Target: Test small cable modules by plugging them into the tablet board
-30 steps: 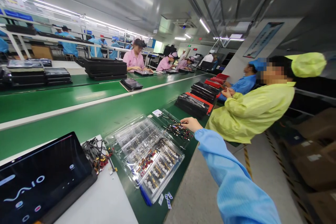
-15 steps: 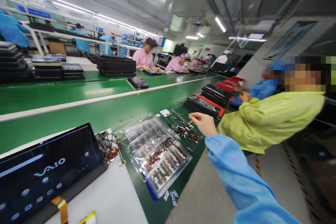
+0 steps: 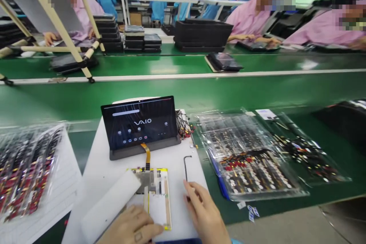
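Right hand (image 3: 204, 213) pinching lower end of black L-shaped hex key (image 3: 186, 167), which stands just right of yellow-edged tablet panel (image 3: 151, 198) near front edge of white counter (image 3: 100, 167). Left hand (image 3: 131, 225) half-open, not gripping, lying over white foam block (image 3: 111, 198) and panel's lower edge. Orange ribbon cable (image 3: 146, 154) runs from panel to VAIO tablet (image 3: 140, 122) at counter's back edge.

Blue sleeves (image 3: 177, 241), 2 bare hands (image 3: 130, 225), a dark mark (image 3: 138, 236) on the left.
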Tool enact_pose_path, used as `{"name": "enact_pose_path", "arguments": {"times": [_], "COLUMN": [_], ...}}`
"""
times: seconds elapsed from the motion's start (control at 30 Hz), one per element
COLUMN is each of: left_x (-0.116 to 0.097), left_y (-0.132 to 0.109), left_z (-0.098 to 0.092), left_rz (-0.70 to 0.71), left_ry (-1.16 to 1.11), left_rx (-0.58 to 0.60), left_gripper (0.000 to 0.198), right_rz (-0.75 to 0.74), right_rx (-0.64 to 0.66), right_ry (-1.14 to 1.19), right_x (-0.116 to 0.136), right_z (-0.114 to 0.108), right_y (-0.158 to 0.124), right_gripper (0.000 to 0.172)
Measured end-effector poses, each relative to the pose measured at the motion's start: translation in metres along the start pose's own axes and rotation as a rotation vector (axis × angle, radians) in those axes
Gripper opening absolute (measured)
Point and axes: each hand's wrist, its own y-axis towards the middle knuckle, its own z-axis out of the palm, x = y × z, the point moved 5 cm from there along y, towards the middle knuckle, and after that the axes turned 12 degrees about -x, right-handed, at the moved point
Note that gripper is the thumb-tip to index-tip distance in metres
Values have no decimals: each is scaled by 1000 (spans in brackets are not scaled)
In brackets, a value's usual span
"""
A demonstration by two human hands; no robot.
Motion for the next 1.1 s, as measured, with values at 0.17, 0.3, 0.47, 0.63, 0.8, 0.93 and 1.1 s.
{"name": "enact_pose_path", "arguments": {"times": [0.17,0.3,0.47,0.63,0.8,0.93,1.1], "left_x": [2,4,11,10,12,18,19], "left_y": [4,6,5,11,13,8,7], "left_z": [-3,2,4,4,12,13,14], "left_rz": [-103,-115,-151,-137,-154,-221,-253], "left_ry": [38,135,312,371,311,251,213], "left_rx": [-99,-143,-190,-231,-212,-244,-244], "left_gripper": [22,24,25,26,25,26,25], "right_rz": [43,173,210,211,252,297,322], "right_rx": [116,30,15,15,22,45,52], "right_ry": [105,159,215,254,428,510,530], "right_x": [15,7,10,19,32,33,30], "right_z": [-4,-9,-6,-1,19,27,23], "right_y": [-2,-4,6,11,21,28,29], "right_gripper": [41,19,16,17,19,18,17]}}
